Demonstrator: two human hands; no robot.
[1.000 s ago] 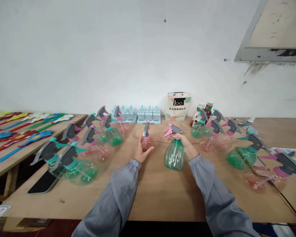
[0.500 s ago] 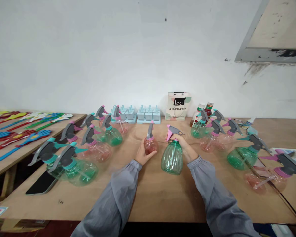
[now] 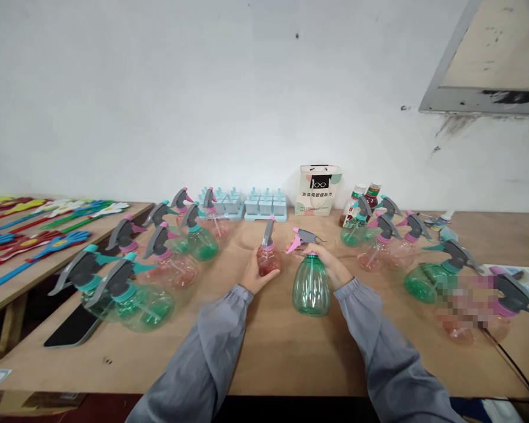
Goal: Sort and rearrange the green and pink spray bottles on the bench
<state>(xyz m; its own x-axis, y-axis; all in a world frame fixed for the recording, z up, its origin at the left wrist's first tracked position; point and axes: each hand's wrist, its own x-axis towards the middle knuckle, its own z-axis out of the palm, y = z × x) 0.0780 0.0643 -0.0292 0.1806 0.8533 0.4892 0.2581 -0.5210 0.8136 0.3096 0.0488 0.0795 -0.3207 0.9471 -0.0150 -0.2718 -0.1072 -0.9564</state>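
Note:
My left hand (image 3: 253,275) is wrapped around a pink spray bottle (image 3: 268,261) with a grey trigger head, which stands upright on the table. My right hand (image 3: 330,263) grips the neck of a green, ribbed spray bottle (image 3: 311,288) from behind and the right. Its grey trigger head with a pink nozzle (image 3: 296,239) points left. Most of my right fingers are hidden behind the bottle. The two bottles are a short way apart, both in front of me.
Several pink and green spray bottles stand left (image 3: 145,305) and right (image 3: 432,282). A phone (image 3: 73,326) lies at left. Light-blue popsicle molds (image 3: 265,205), a paper bag (image 3: 318,191) and two sauce bottles (image 3: 372,194) line the wall. Colourful hand-shaped toys (image 3: 62,244) cover another table.
The green bottle has shifted slightly right and towards me in my right hand, and its trigger head lies more level. My left hand and the pink bottle have stayed put.

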